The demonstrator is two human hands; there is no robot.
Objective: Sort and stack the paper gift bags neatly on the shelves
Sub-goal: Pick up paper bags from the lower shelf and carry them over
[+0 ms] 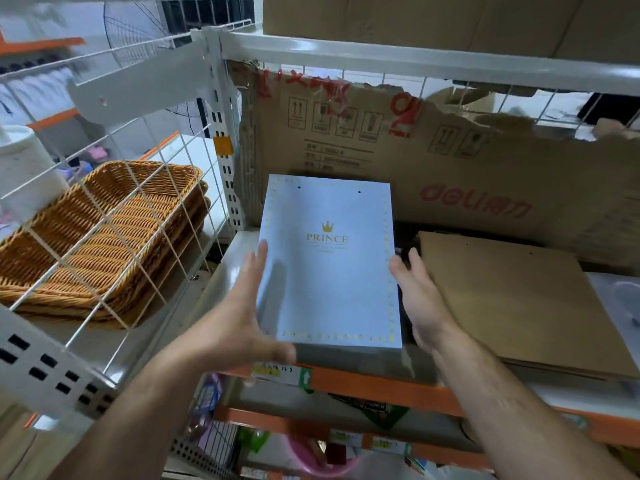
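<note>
Orange-fronted shelf [381, 384] in view: the white gift bags [329, 271] lie flat at its left end, right up to the front edge. Just beside them to the right lie flat brown paper bags [519, 299]. A torn cardboard box [433, 168] stands along the back edge.

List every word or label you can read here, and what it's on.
"PRINCE": in gold under a crown on the gift bag; the small line below it is unreadable.
"deli": in red on the cardboard box; its black print and red scrawl are blurred.
Shelf labels: too blurred to read.
</note>
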